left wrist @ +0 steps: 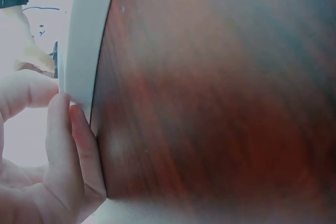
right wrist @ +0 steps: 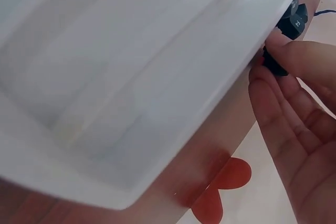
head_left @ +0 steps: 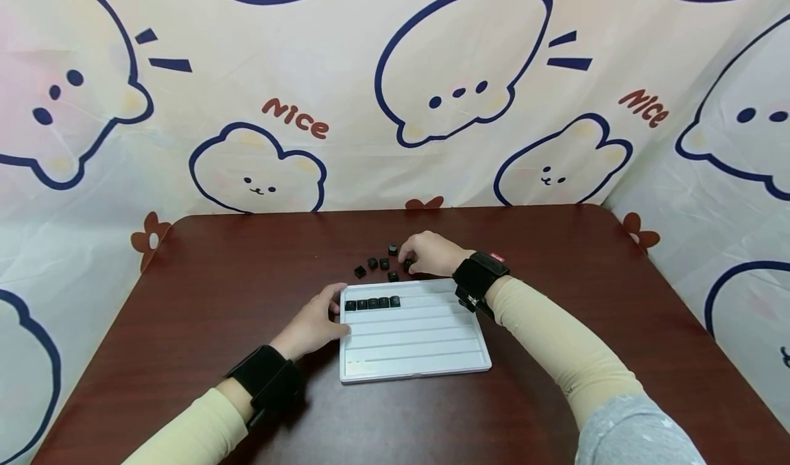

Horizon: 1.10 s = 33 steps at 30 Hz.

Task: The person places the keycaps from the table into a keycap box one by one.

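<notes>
A white tray [head_left: 413,345] with shallow ridged rows lies on the table, a short line of black keycaps [head_left: 373,303] in its top row at the left. My left hand [head_left: 313,324] grips the tray's left edge, its fingers at the far corner and the thumb lower down. In the left wrist view, fingertips [left wrist: 59,98] press against the tray's rim [left wrist: 84,40]. Beyond the tray's far edge, my right hand [head_left: 432,254] pinches a black keycap [right wrist: 274,64] between thumb and fingers, as the right wrist view shows.
Several loose black keycaps [head_left: 372,263] lie scattered on the brown table [head_left: 247,280] just past the tray, left of the right hand. A pale curtain [head_left: 352,53] with cartoon drawings hangs behind the table's far edge.
</notes>
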### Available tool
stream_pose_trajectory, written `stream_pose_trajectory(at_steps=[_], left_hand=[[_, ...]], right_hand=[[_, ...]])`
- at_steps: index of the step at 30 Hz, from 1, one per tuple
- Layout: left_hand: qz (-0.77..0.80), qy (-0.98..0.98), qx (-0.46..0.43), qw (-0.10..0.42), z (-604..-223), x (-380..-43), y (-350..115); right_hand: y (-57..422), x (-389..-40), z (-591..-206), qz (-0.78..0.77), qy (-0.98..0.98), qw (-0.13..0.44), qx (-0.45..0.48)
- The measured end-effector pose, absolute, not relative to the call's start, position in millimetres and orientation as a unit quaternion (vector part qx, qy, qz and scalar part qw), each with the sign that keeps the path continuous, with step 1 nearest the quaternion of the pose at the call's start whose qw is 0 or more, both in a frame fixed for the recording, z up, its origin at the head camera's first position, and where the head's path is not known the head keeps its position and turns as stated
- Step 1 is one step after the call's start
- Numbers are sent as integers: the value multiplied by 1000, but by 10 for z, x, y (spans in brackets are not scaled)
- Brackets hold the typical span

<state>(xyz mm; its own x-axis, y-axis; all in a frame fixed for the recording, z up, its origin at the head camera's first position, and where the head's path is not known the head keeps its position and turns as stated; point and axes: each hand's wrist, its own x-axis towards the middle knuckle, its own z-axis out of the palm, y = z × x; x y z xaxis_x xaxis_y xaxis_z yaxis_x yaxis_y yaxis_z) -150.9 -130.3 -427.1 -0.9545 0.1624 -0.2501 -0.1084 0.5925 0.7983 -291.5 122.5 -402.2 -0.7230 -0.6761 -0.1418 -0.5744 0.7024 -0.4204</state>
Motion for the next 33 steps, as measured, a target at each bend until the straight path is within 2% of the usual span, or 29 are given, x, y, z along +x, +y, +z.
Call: stream_pose_trajectory(at_steps=[12,33], left_hand=[[451,880,16,150,-4284,-1518,-1317],[454,878,18,148,-4285,-1514,-1309]], right_hand=[[1291,-2829,-4012,-192,898,106,-380],[1378,-2554,-4005,-218,881,103,-407]])
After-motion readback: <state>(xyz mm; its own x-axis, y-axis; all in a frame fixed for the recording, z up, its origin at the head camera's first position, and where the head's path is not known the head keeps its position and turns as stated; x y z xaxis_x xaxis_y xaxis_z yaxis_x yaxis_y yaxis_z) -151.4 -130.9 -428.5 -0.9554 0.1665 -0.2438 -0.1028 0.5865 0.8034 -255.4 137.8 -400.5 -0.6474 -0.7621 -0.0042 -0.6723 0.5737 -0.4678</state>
